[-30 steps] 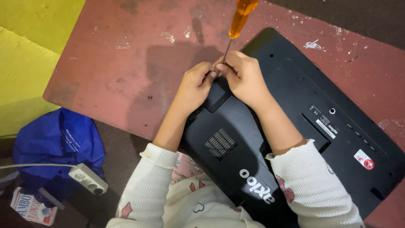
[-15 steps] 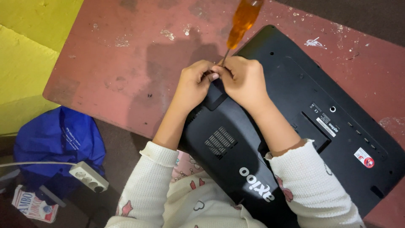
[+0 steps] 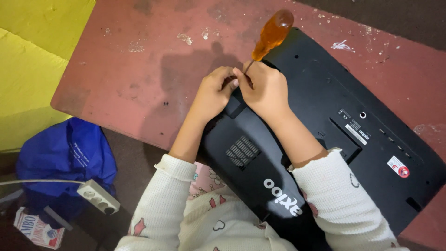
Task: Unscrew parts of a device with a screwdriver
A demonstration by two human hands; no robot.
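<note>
A black monitor (image 3: 325, 116) lies back-side up on a worn red table (image 3: 139, 69), its lower end over my lap. Both my hands meet at the raised black stand mount near its top edge. My right hand (image 3: 265, 88) grips the thin shaft of a screwdriver with an orange see-through handle (image 3: 272, 33), which leans up and to the right. My left hand (image 3: 213, 91) has its fingers curled and pinched against the lower shaft, right beside the right hand. The screwdriver's tip is hidden between my fingers.
Below the table's left edge sit a blue bag (image 3: 65, 158), a white power strip (image 3: 98, 197) on a cable, and a small printed carton (image 3: 39, 229). A yellow surface (image 3: 32, 60) fills the left side. A vent grille (image 3: 242, 152) shows on the monitor back.
The orange handle has tilted further to the right. Both hands stay together at the same spot on the monitor.
</note>
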